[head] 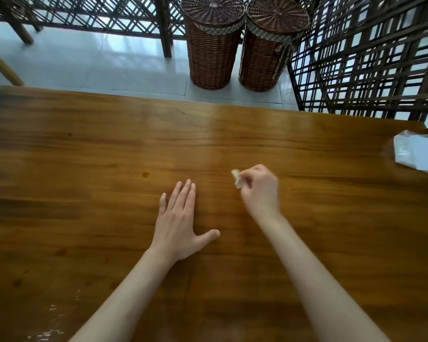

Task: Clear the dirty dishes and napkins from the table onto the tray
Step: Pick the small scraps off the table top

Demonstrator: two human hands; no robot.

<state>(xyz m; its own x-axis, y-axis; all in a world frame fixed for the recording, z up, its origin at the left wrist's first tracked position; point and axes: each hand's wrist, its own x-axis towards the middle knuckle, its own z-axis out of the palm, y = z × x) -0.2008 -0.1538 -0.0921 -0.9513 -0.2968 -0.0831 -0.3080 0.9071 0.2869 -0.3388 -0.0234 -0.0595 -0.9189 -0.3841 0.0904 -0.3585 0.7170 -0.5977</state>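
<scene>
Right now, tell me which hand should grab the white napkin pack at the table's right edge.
Right. The right hand is nearer the napkin pack, though it pinches a small scrap; the left hand lies flat, farther away.

The tabletop (109,149) is showing a warm honey-brown with darker streaked grain and a few small dark spots. The scrap of napkin (237,178) pinched in the right hand (260,191) is looking off-white. The tissue pack (418,154) at the right edge is showing white. Two wicker baskets (245,45) are showing reddish-brown weave with checked trim under the lids. The lattice screens (368,58) are looking dark brown, and the floor (109,62) is looking pale grey-white.
</scene>
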